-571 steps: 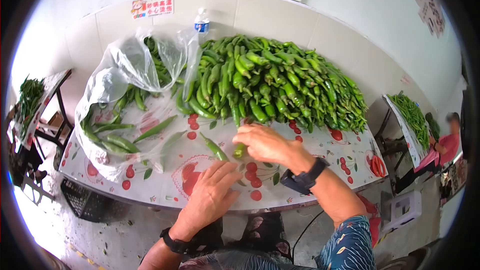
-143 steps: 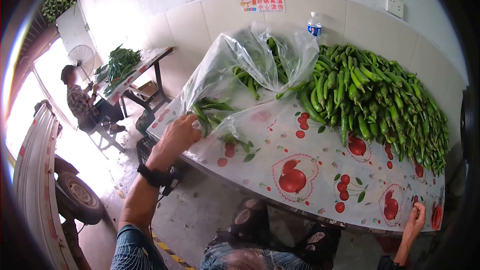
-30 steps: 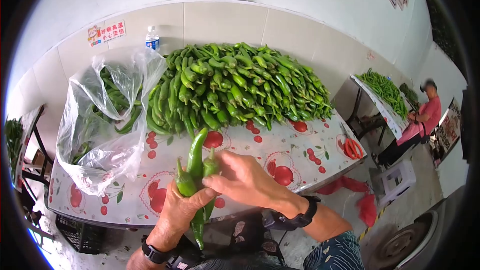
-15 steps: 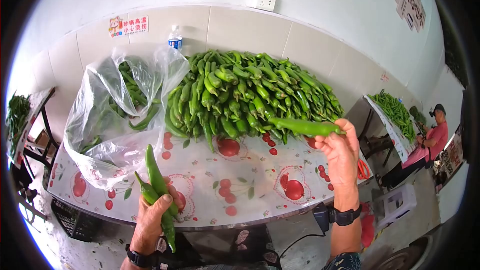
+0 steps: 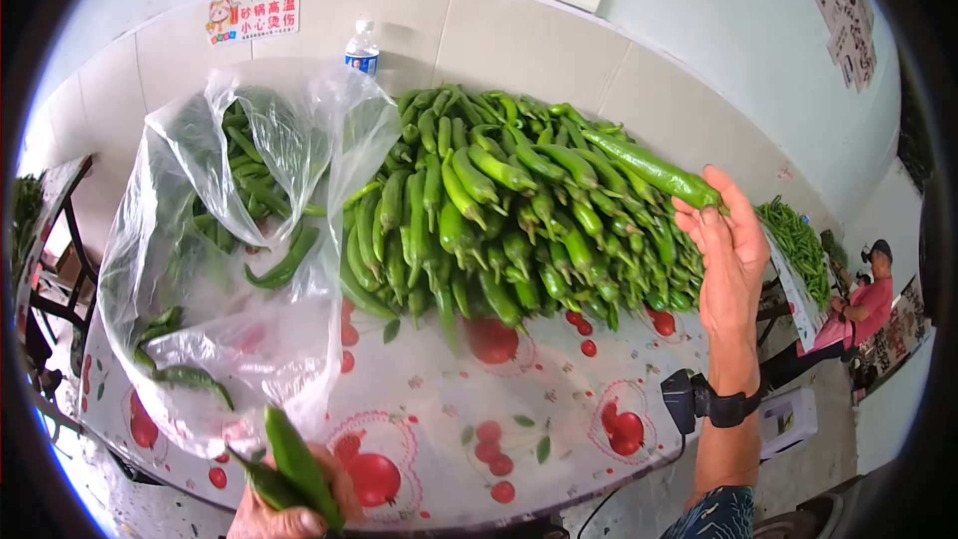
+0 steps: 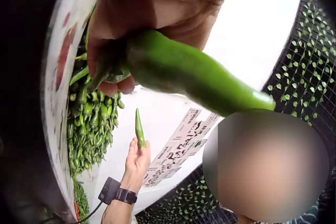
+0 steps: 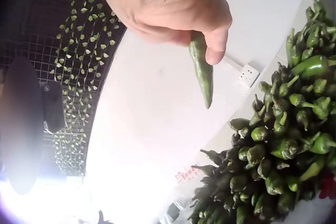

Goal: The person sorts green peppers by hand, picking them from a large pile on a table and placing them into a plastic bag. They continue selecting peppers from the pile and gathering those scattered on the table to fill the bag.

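Note:
My right hand [image 5: 728, 240] pinches one long green pepper [image 5: 649, 168] by its stem end, up over the right part of the pepper pile [image 5: 499, 210]. Its tip points left and away from me. In the right wrist view, thumb and fingers close on the top of that pepper [image 7: 202, 69]. Low at the front, my left hand [image 5: 269, 521] grips several green peppers [image 5: 297, 459], partly cut off by the frame's bottom edge. The left wrist view shows a thick pepper [image 6: 184, 69] sticking out of the left hand [image 6: 163, 3].
A clear plastic bag [image 5: 249, 334] with more green peppers lies open at the left of the table [image 5: 439, 469]. A water bottle [image 5: 362, 48] stands behind, against the tiled wall. At right, a person [image 5: 870, 311] is beside another table of green vegetables [image 5: 798, 245].
A second ago both hands were together on the peppers. The right hand has drawn one out and moved right and up over the pile; the left keeps the others, lower in view.

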Demonstrator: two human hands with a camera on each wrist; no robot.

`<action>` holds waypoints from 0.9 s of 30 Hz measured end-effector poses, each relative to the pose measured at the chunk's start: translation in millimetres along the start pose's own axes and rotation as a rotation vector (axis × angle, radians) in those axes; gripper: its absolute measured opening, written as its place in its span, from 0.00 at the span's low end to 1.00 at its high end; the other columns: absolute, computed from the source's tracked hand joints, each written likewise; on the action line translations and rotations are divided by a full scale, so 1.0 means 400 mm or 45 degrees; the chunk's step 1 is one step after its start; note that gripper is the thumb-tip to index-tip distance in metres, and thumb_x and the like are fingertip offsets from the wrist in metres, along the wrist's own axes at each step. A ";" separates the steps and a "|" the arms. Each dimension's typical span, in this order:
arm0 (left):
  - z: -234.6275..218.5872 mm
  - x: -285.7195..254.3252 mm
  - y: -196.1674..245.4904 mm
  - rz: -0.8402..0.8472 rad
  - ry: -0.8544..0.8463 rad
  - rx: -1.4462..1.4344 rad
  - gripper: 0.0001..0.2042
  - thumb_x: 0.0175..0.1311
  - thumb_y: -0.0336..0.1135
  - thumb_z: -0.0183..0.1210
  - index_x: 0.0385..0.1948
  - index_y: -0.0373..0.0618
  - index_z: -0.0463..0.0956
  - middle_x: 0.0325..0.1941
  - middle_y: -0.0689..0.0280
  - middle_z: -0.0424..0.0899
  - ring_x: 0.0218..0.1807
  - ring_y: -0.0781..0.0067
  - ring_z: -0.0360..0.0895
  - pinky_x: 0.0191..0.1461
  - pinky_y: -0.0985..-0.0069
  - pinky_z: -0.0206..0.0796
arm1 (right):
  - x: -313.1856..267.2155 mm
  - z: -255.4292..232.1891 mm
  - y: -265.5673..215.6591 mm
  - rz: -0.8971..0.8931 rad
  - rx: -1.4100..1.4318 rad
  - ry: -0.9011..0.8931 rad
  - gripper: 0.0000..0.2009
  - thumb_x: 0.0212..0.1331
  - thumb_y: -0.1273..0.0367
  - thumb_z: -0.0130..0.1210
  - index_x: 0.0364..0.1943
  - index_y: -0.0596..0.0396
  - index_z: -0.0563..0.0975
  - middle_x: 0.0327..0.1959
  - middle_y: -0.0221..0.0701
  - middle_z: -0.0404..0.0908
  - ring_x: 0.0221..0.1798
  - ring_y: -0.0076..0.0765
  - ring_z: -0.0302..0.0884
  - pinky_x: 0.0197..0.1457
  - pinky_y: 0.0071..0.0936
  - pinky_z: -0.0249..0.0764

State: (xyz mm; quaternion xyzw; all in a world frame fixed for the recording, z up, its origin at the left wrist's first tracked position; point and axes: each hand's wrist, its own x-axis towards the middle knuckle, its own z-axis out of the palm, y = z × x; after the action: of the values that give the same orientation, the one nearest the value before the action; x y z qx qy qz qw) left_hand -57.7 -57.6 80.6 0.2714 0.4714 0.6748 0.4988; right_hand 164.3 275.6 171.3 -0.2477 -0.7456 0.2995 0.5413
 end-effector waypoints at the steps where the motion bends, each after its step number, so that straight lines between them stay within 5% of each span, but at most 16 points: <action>1: -0.008 0.013 0.024 -0.093 -0.015 0.051 0.31 0.44 0.53 0.72 0.43 0.39 0.70 0.28 0.65 0.73 0.31 0.73 0.72 0.46 0.70 0.67 | 0.015 0.018 0.004 -0.004 -0.177 -0.024 0.17 0.67 0.73 0.46 0.59 0.62 0.70 0.47 0.36 0.79 0.48 0.28 0.78 0.54 0.26 0.75; 4: -0.010 0.063 0.041 -0.161 -0.056 0.020 0.31 0.45 0.52 0.72 0.45 0.40 0.70 0.29 0.64 0.75 0.31 0.71 0.72 0.45 0.70 0.66 | 0.052 0.088 0.028 -0.165 -0.374 -0.116 0.16 0.67 0.74 0.47 0.58 0.62 0.71 0.47 0.34 0.79 0.46 0.23 0.77 0.53 0.24 0.74; 5: -0.009 0.073 0.062 -0.254 -0.105 0.020 0.31 0.45 0.51 0.71 0.46 0.40 0.69 0.31 0.63 0.75 0.33 0.71 0.72 0.50 0.70 0.64 | 0.062 0.109 0.038 -0.225 -0.460 -0.087 0.16 0.61 0.78 0.50 0.53 0.62 0.75 0.43 0.32 0.82 0.42 0.24 0.79 0.44 0.22 0.75; 9: 0.005 0.112 0.086 -0.418 -0.284 -0.108 0.28 0.47 0.51 0.70 0.41 0.38 0.72 0.36 0.64 0.74 0.39 0.73 0.69 0.46 0.75 0.59 | 0.102 0.152 -0.003 -0.290 -0.587 -0.242 0.15 0.60 0.79 0.51 0.52 0.62 0.75 0.48 0.41 0.80 0.48 0.35 0.79 0.49 0.27 0.75; 12: 0.027 0.114 0.174 -0.508 -0.192 -0.141 0.27 0.47 0.52 0.69 0.37 0.38 0.74 0.35 0.64 0.74 0.37 0.74 0.68 0.42 0.76 0.59 | 0.131 0.181 -0.011 -0.323 -0.605 -0.311 0.16 0.57 0.81 0.51 0.50 0.60 0.75 0.50 0.41 0.80 0.52 0.41 0.79 0.54 0.31 0.74; 17: -0.021 0.111 0.230 -0.336 -0.034 -0.128 0.32 0.51 0.55 0.68 0.48 0.36 0.70 0.29 0.63 0.76 0.29 0.75 0.71 0.31 0.81 0.62 | 0.155 0.265 -0.002 -0.334 -0.655 -0.397 0.15 0.54 0.81 0.53 0.47 0.59 0.75 0.49 0.45 0.79 0.51 0.52 0.78 0.54 0.37 0.75; 21: -0.113 0.099 0.262 -0.289 -0.063 -0.239 0.36 0.51 0.54 0.68 0.55 0.38 0.65 0.33 0.60 0.78 0.33 0.72 0.74 0.34 0.78 0.65 | 0.148 0.305 -0.034 -0.344 -0.763 -0.465 0.15 0.50 0.82 0.54 0.44 0.57 0.76 0.47 0.41 0.78 0.49 0.52 0.74 0.54 0.40 0.70; 24: -0.175 0.088 0.316 -0.350 0.112 -0.361 0.35 0.46 0.46 0.70 0.52 0.34 0.65 0.33 0.55 0.78 0.36 0.61 0.79 0.39 0.69 0.71 | 0.150 0.337 -0.074 -0.366 -0.849 -0.539 0.14 0.49 0.82 0.54 0.42 0.57 0.77 0.47 0.39 0.78 0.49 0.51 0.73 0.54 0.39 0.70; 27: -0.231 0.088 0.318 -0.260 0.107 -0.390 0.33 0.49 0.45 0.69 0.52 0.35 0.65 0.34 0.56 0.78 0.34 0.62 0.79 0.39 0.66 0.74 | 0.128 0.362 -0.086 -0.344 -0.918 -0.595 0.13 0.49 0.82 0.54 0.39 0.56 0.77 0.47 0.39 0.78 0.49 0.49 0.73 0.53 0.38 0.71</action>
State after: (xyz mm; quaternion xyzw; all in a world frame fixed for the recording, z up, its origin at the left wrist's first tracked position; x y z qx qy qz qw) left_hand -200.6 -66.2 154.4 0.1144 0.4087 0.6953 0.5801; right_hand 9.6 261.4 195.6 -0.2465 -0.9302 -0.0048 0.2720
